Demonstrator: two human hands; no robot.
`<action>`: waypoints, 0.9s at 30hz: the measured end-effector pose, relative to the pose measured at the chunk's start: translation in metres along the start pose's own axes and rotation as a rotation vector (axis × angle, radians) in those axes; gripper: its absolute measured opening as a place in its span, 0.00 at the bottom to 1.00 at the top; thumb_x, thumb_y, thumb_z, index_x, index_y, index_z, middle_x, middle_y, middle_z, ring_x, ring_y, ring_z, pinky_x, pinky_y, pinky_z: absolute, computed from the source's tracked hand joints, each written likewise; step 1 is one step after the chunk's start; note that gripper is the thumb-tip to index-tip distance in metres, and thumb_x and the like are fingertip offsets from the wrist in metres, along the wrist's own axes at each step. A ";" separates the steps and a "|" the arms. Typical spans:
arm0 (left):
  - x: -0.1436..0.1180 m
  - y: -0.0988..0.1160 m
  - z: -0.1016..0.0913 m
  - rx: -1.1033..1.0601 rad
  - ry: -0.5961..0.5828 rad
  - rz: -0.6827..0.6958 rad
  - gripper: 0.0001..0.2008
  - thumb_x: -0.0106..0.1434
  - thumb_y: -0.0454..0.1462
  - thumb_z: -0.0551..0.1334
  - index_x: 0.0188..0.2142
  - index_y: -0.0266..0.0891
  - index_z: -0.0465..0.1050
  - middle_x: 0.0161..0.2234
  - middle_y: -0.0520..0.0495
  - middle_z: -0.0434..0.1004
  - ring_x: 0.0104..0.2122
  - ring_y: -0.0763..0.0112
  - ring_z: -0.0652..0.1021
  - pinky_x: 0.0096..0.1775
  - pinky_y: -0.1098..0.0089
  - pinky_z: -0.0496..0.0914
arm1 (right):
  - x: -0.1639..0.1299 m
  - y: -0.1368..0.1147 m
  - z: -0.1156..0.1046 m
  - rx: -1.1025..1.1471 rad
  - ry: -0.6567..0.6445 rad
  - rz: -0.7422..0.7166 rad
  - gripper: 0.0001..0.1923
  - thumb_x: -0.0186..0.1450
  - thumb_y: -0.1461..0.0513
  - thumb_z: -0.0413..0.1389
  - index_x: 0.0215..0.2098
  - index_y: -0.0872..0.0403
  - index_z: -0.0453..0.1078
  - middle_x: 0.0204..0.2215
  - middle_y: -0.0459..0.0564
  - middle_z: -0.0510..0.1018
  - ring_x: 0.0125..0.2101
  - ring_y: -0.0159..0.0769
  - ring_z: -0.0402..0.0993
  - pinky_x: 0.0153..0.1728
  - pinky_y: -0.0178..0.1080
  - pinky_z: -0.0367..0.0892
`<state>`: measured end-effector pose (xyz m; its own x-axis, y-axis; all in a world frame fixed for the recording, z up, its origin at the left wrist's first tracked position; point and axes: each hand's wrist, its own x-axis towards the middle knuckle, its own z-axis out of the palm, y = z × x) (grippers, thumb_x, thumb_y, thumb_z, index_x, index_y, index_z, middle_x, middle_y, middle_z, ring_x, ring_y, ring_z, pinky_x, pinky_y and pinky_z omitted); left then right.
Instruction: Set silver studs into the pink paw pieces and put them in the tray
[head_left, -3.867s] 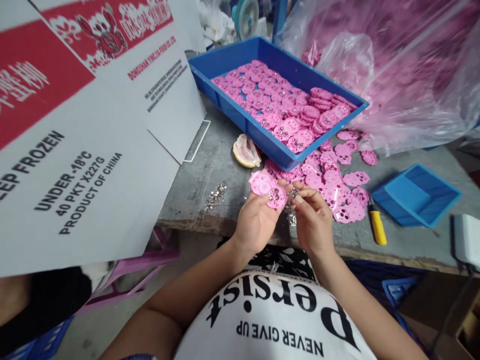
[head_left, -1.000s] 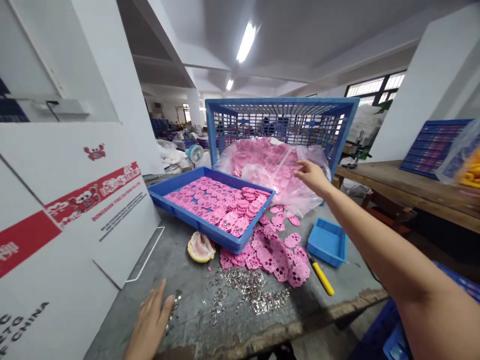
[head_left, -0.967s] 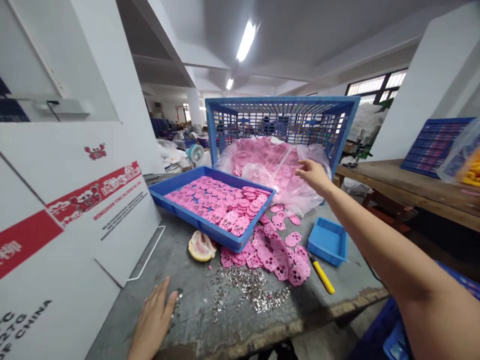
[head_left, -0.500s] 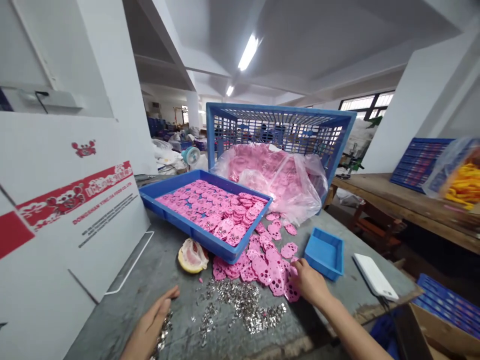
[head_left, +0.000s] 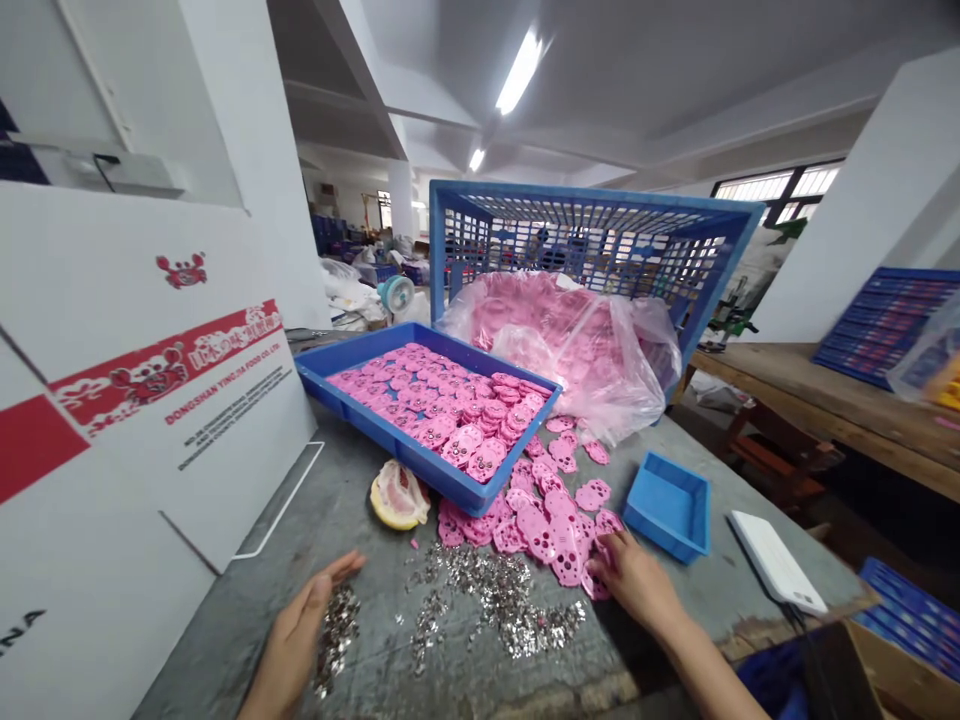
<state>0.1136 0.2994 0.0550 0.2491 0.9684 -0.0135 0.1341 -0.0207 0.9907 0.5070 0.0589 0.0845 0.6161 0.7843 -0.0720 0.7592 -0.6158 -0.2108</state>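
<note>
Resting at the heap of pink pieces (head_left: 551, 530) towards the near edge of the table (head_left: 386, 680), the right hand (head_left: 636, 578) has its fingers bent over the outermost ones (whether a piece is gripped cannot be told). The left hand (head_left: 300, 615), released with fingers extended, lies near the table's near left corner, just beside a small pile of metal bits (head_left: 341, 625); contact with the pile cannot be judged. A broader scatter of metal bits (head_left: 510, 590) lies between the hands. Behind the heap, a blue tray (head_left: 480, 500) carries further pink pieces, stacked most thickly towards its right edge. A cut fruit (head_left: 400, 497) sits by the tray's near side. Right of the heap stands a small blue box (head_left: 671, 505); a white block (head_left: 776, 562) lies by the table's right edge.
</note>
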 end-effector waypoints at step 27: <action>-0.005 -0.016 -0.007 0.250 0.111 0.282 0.35 0.60 0.62 0.58 0.52 0.37 0.78 0.58 0.36 0.79 0.63 0.46 0.75 0.67 0.44 0.63 | -0.013 0.017 0.009 0.210 -0.003 -0.026 0.37 0.61 0.55 0.64 0.65 0.63 0.67 0.63 0.68 0.69 0.61 0.52 0.71 0.62 0.43 0.64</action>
<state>0.1033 0.2970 0.0401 0.2058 0.9367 0.2832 0.3085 -0.3367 0.8897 0.5098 0.0390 0.0734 0.5958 0.8004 -0.0664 0.7146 -0.5660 -0.4110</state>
